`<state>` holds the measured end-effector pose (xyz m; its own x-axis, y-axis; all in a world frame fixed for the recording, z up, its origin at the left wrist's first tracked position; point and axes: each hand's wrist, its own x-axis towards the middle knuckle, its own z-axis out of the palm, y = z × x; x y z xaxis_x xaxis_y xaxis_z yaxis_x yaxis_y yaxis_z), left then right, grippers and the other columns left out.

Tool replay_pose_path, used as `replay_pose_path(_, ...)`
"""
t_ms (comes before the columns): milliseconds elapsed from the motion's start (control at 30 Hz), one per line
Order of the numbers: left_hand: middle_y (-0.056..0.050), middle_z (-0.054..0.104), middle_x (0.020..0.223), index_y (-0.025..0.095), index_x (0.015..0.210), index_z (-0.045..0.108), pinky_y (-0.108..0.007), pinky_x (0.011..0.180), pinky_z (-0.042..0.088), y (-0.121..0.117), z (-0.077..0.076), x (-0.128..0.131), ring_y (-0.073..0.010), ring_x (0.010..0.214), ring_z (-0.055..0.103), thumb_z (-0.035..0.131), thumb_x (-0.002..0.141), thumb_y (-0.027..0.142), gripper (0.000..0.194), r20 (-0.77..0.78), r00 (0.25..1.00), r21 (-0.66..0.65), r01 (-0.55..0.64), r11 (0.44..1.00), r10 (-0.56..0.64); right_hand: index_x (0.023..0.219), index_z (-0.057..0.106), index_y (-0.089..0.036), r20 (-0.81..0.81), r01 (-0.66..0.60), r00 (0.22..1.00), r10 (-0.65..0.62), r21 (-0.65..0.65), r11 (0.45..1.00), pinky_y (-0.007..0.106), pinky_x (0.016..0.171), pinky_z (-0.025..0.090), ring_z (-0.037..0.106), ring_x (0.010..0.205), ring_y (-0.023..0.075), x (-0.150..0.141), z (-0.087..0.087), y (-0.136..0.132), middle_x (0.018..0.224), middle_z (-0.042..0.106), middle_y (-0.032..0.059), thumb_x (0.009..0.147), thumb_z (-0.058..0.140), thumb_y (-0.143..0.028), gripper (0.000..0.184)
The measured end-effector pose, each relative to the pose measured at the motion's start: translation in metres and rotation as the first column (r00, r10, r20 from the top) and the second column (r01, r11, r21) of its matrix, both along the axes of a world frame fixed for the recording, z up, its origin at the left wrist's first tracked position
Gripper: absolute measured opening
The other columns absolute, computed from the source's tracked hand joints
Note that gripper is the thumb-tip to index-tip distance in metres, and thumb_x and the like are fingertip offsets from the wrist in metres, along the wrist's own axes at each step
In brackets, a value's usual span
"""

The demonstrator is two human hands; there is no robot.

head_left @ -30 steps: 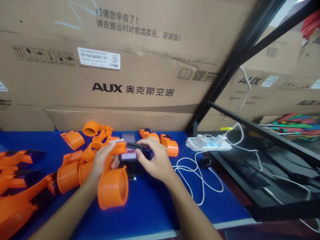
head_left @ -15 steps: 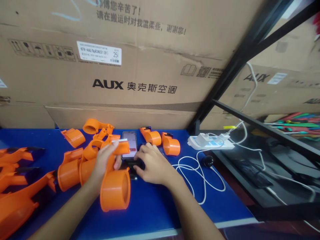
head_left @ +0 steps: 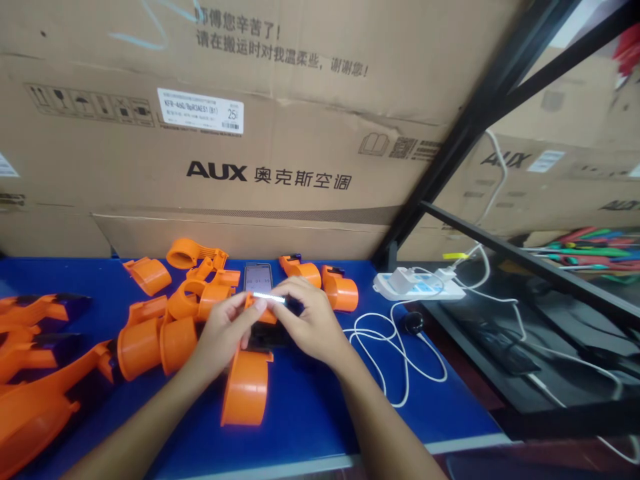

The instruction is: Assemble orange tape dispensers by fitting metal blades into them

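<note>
Fingers of the left hand (head_left: 217,337) grip the orange dispenser (head_left: 246,392) at the frame's lower centre, and the right hand (head_left: 314,321), now raised from the blue table (head_left: 305,420), curls at its pale toothed strip (head_left: 269,297), its hold hidden, so both seem to work that end.

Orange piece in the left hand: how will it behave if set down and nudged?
The orange piece is probably stiff and light for its size, as it looks like moulded plastic. Its round drum could roll if laid on its curved side. The glossy surface may slide easily on the smooth blue table.
</note>
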<state>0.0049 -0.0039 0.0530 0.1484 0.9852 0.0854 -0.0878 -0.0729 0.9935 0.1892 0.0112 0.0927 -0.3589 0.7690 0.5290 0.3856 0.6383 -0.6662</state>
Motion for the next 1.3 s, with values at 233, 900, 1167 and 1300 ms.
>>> replay_pose_path(233, 0.001, 0.041, 0.041, 0.021, 0.057, 0.051, -0.025, 0.042, 0.027, 0.011, 0.014, -0.024, -0.0099, 0.039, 0.038, 0.061, 0.091, 0.059, 0.053, 0.212, 0.973, -0.071, -0.074, 0.995, 0.087, 0.089, 0.068, -0.022, -0.062, 0.285, 0.957, -0.282, 0.056, 0.957, 0.035, 0.079, 0.047, 0.063, 0.082, 0.0206, 0.018, -0.001, 0.008, 0.088, 0.071, 0.0034, 0.097, 0.064, -0.029, 0.012)
replay_pose_path(900, -0.001, 0.044, 0.044, 0.019, 0.053, 0.050, -0.023, 0.040, 0.036, 0.012, 0.023, -0.033, -0.0115, 0.040, 0.044, 0.055, 0.088, 0.072, 0.063, 0.439, 0.891, -0.298, 0.265, 0.917, -0.114, 0.079, 0.064, -0.021, 0.550, -0.260, 0.765, 0.335, -0.213, 0.942, 0.041, 0.093, 0.038, 0.045, 0.099, 0.0246, -0.004, -0.013, -0.016, 0.102, 0.050, 0.0049, 0.080, 0.077, -0.024, 0.014)
replay_pose_path(1167, -0.002, 0.045, 0.043, 0.017, 0.049, 0.052, -0.023, 0.042, 0.035, 0.009, 0.021, -0.024, -0.0101, 0.040, 0.043, 0.050, 0.092, 0.071, 0.069, 0.341, 0.940, -0.248, 0.062, 0.967, 0.027, 0.109, 0.065, -0.023, 0.415, -0.244, 0.863, 0.290, -0.161, 0.956, 0.046, 0.097, 0.043, 0.049, 0.106, 0.0267, 0.010, 0.008, -0.016, 0.110, 0.057, 0.0067, 0.086, 0.067, -0.022, 0.024)
replay_pose_path(1300, -0.002, 0.052, 0.047, 0.017, 0.054, 0.055, -0.024, 0.047, 0.042, 0.007, 0.018, -0.019, -0.0119, 0.044, 0.051, 0.053, 0.091, 0.073, 0.067, 0.330, 0.927, -0.197, -0.119, 0.973, 0.180, 0.145, 0.049, -0.026, 0.210, -0.354, 0.890, 0.406, -0.244, 0.903, 0.047, 0.106, 0.046, 0.054, 0.121, 0.0288, 0.007, 0.013, -0.021, 0.132, 0.059, 0.0095, 0.082, 0.080, -0.041, 0.071)
